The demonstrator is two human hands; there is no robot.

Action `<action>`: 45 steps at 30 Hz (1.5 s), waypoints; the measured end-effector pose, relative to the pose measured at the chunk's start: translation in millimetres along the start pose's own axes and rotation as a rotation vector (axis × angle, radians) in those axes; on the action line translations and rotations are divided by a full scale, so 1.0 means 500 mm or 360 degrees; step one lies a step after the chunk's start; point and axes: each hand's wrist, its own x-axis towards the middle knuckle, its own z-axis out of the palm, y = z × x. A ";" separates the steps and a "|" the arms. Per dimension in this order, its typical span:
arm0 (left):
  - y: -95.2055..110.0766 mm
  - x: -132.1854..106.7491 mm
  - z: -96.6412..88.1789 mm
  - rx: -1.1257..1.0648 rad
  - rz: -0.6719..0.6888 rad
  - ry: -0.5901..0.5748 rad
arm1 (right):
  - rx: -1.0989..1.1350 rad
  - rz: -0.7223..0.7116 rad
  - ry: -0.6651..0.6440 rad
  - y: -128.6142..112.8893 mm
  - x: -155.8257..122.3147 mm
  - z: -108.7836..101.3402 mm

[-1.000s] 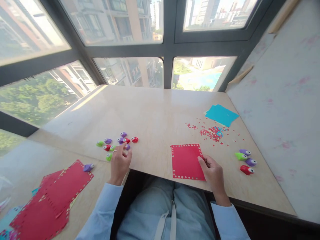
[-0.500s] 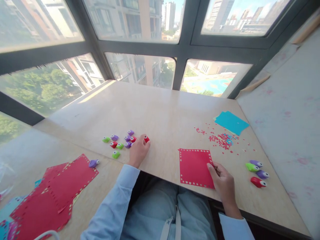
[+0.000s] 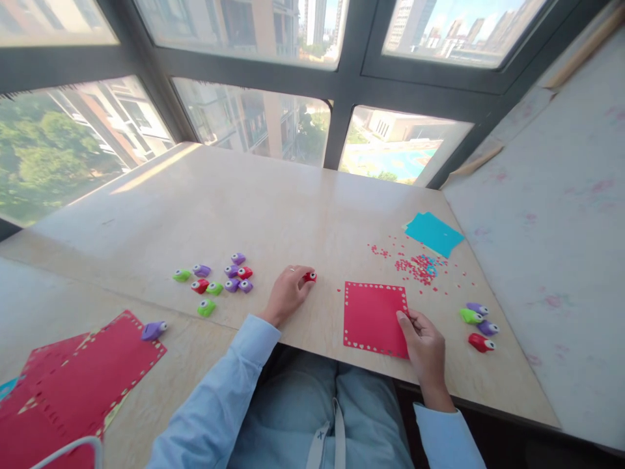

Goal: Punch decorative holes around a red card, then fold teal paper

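A small red craft punch (image 3: 310,277) with a white-ringed button sits between the fingertips of my left hand (image 3: 289,291), just above or on the table; which of the two I cannot tell. My right hand (image 3: 424,339) pinches the right edge of a square red sheet of paper (image 3: 374,318), thumb on top. Small shapes are punched out along the sheet's borders. To the left of my left hand stands a group of similar punches in purple, green and red, among them a green punch (image 3: 206,307) and a purple punch (image 3: 238,258).
Red and blue paper confetti (image 3: 418,268) lies scattered at the right, near some blue sheets (image 3: 433,233). Several more punches (image 3: 481,342) stand near the wall. Punched red sheets (image 3: 97,371) overlap at the left, with a purple punch (image 3: 154,330) on them. Windows border the table.
My left hand has moved right, away from the group of punches, carrying the red punch towards the red sheet. My right hand still holds the sheet. The whole view has shifted somewhat.
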 end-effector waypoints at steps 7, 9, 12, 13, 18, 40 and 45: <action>0.001 0.005 0.021 -0.0184 0.0109 -0.0070 | 0.0208 0.0133 0.0036 0.007 0.008 -0.005; 0.006 -0.003 0.025 -0.0200 0.0124 -0.0099 | 0.0313 0.0216 0.0008 0.000 0.012 -0.008; 0.015 -0.018 0.030 -0.0229 0.0166 -0.0138 | 0.0465 0.0333 -0.0073 -0.018 0.018 -0.007; 0.019 -0.022 0.031 -0.0236 0.0189 -0.0154 | 0.0499 0.0358 -0.0108 -0.024 0.020 -0.005; 0.028 -0.029 0.033 -0.0209 0.0233 -0.0223 | 0.0515 0.0382 -0.0242 -0.042 0.026 0.011; 0.033 -0.026 0.038 -0.0242 -0.0068 -0.0013 | 0.0617 0.0303 -0.0626 -0.031 0.009 0.003; 0.031 -0.029 0.037 -0.0284 -0.0042 -0.0017 | 0.0555 0.0309 -0.0538 -0.032 0.012 0.006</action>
